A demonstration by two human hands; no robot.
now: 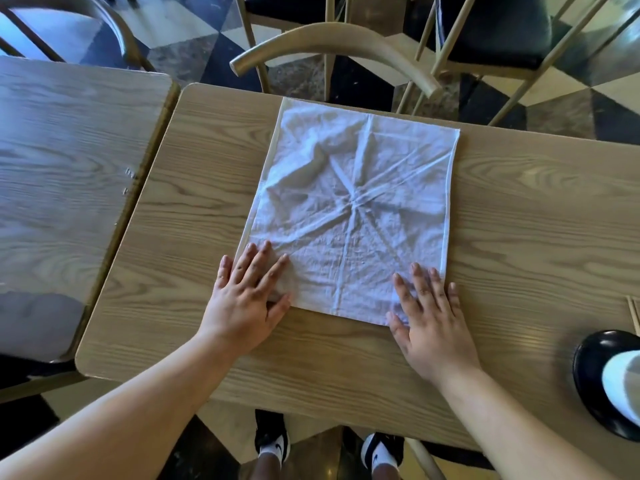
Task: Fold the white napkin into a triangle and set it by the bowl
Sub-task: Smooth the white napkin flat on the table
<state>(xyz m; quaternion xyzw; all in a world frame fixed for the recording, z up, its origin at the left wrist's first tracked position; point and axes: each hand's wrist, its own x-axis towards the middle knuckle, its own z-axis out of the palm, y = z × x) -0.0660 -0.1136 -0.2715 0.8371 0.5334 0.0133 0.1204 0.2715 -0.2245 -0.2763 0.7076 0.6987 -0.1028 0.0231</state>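
A white napkin (349,209) lies spread flat and unfolded on the wooden table (194,209), creased in a star pattern from its middle. My left hand (249,296) rests flat with fingers apart on the napkin's near left corner. My right hand (429,317) lies flat on the near right corner, fingers spread. Neither hand grips the cloth. A black bowl (588,362) with something white inside sits at the right edge of the view, partly cut off.
Wooden chopsticks (633,317) lie just beyond the bowl. A second table (69,168) butts against the left side. Wooden chairs (332,46) stand at the far edge. My feet show below the near table edge.
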